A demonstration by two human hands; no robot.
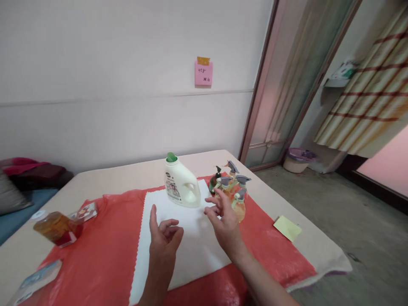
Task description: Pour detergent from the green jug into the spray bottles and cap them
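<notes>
My left hand (164, 231) hovers over a white cloth (191, 248) with its fingers apart and nothing in them. Across from it, my right hand (223, 216) is also empty, its fingers spread and partly bent. Beyond both hands a pale green detergent jug (178, 180) stands on the cloth, its handle to the right. Something green (171, 157) shows at the jug's mouth. Just past my right hand stand several spray bottles (239, 208) with grey trigger heads and orange-tinted contents, partly hidden by that hand. Among them is a dark green pump bottle (215, 180).
Red sheeting (111, 238) lies beneath the cloth on a pale table (315, 238). At left are a bottle of amber liquid (57, 227) and flat packets (41, 278). A yellow paper (287, 228) lies near the right edge. A bin (296, 163) stands on the floor.
</notes>
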